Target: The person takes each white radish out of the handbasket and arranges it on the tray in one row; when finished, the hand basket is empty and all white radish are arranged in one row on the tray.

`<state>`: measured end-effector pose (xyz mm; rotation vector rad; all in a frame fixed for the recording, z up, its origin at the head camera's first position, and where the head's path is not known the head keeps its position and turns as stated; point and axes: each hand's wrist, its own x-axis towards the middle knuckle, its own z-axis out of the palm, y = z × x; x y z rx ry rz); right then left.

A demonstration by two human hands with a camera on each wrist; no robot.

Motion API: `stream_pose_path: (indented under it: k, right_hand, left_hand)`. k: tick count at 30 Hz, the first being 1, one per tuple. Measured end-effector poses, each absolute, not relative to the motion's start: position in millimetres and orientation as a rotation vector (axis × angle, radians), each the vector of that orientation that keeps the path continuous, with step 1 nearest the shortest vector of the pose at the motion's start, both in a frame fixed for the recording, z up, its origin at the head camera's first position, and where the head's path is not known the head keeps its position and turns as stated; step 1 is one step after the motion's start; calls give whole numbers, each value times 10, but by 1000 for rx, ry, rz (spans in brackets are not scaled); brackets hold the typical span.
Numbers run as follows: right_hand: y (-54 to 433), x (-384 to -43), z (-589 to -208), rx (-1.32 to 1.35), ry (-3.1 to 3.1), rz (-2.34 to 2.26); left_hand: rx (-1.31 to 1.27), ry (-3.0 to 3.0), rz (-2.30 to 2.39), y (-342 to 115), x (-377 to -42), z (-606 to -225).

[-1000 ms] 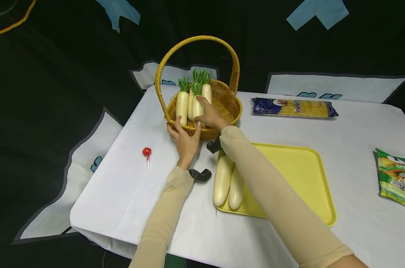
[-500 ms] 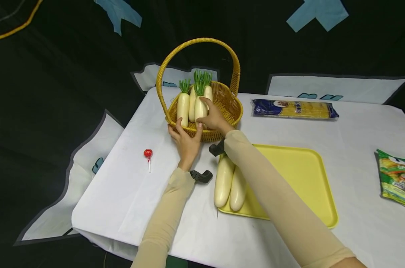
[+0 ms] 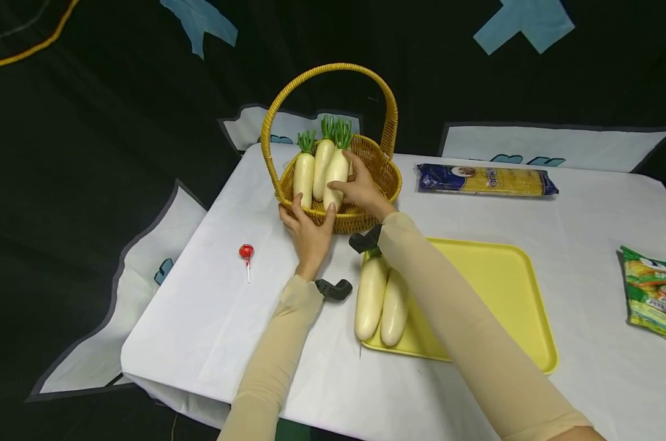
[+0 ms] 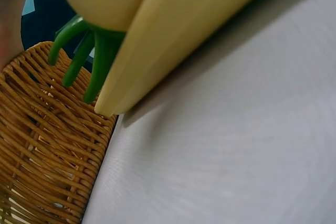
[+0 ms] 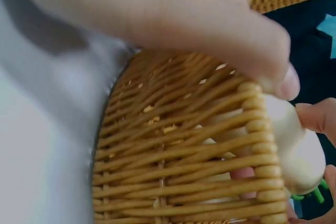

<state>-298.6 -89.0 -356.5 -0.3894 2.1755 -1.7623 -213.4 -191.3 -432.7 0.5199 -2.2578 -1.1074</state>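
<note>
A wicker basket (image 3: 385, 174) with a tall arched handle stands at the back of the table and holds several white radishes with green tops. My left hand (image 3: 312, 242) grips its front rim, as the head view shows. Inside the basket, my right hand (image 3: 362, 188) pinches a white radish (image 3: 335, 177) that leans slightly to the right. To its left are an upright radish (image 3: 303, 177) and another radish (image 3: 323, 162). In the right wrist view, the woven wall (image 5: 184, 166) covers part of the radishes.
Two more radishes (image 3: 370, 300) lie on the left side of a yellow tray (image 3: 493, 288), partly under my right forearm. A lollipop (image 3: 247, 252) lies at the left. Spaghetti (image 3: 487, 179) in a pack is at the back, and a green packet (image 3: 658, 294) at the right edge.
My right hand has shifted a little to the right with the radish, which now leans and covers most of the radish behind it. The left hand stays on the rim.
</note>
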Motion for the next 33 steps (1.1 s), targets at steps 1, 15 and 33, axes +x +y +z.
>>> stream_pose_path:
  k: [1,15,33]
  right_hand:
    - [-874,-2988,-3563,-361,2148,-1791]
    - [-579,-2978,-3446,-223,2025,-2092]
    - [71,-2298,-3132,-426,1713,-2127]
  left_hand:
    - [516,-2258,-1107,-1902,-2134,-4328]
    - [526,-2271,-1109,-1846,-2168,-4353]
    - [568,-2256,-1152,-1891,-2159,-4341]
